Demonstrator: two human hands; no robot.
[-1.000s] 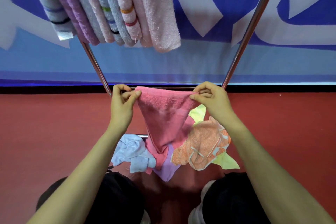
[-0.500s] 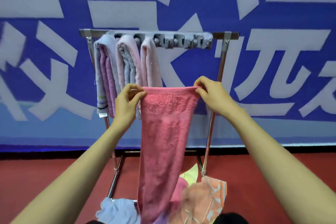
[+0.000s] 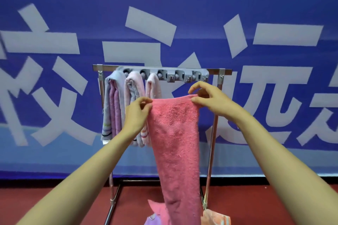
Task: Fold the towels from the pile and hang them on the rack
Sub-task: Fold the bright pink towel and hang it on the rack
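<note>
A pink towel (image 3: pixel 175 142) hangs long and narrow in front of the metal rack (image 3: pixel 222 73). My left hand (image 3: pixel 136 113) pinches its top left corner. My right hand (image 3: pixel 210 99) pinches the top right corner between thumb and fingers. The towel's top edge is stretched level between both hands, below the rack's grey clip bar (image 3: pixel 182 76). Several folded towels (image 3: pixel 118 107) in lilac, grey and pale pink hang from the left clips. The pile (image 3: pixel 215 218) lies on the floor at the rack's foot, mostly hidden by the pink towel.
A blue banner (image 3: pixel 182 14) with large white characters stands right behind the rack. The floor (image 3: pixel 54 204) is red. The right half of the clip bar carries no towels. The rack's legs (image 3: pixel 210 151) flank the hanging towel.
Both hands have lifted the pink towel from the pile up to rack height, and it now hangs full length. My view has tilted up from the floor to the rack.
</note>
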